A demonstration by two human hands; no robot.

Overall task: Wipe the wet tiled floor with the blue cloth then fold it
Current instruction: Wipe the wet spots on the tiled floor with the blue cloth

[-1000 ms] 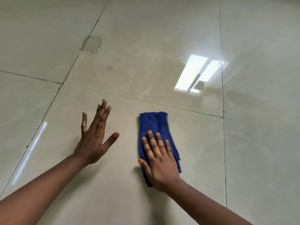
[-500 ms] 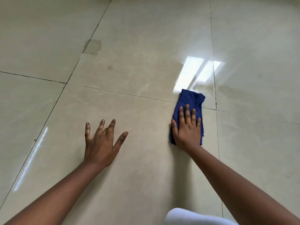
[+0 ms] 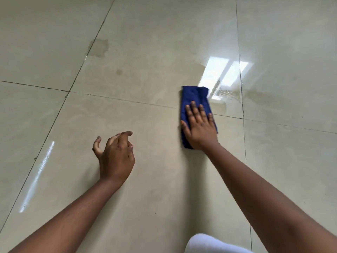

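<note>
A folded blue cloth (image 3: pixel 194 96) lies flat on the beige tiled floor (image 3: pixel 145 52), across a grout line right of centre. My right hand (image 3: pixel 199 127) presses on the cloth's near half with straight, spread fingers. A wet, glossy patch (image 3: pixel 226 95) with a window reflection sits just right of the cloth's far end. My left hand (image 3: pixel 115 154) hovers over the floor to the left, fingers loosely curled, holding nothing.
A darker damp stain (image 3: pixel 99 47) marks the floor at the far left by a grout line, with a small spot (image 3: pixel 119 71) nearer. A white-clad knee (image 3: pixel 209 243) shows at the bottom edge.
My right hand has pushed the cloth forward and right, up to the wet patch. My left hand has lifted from flat on the floor and its fingers have curled.
</note>
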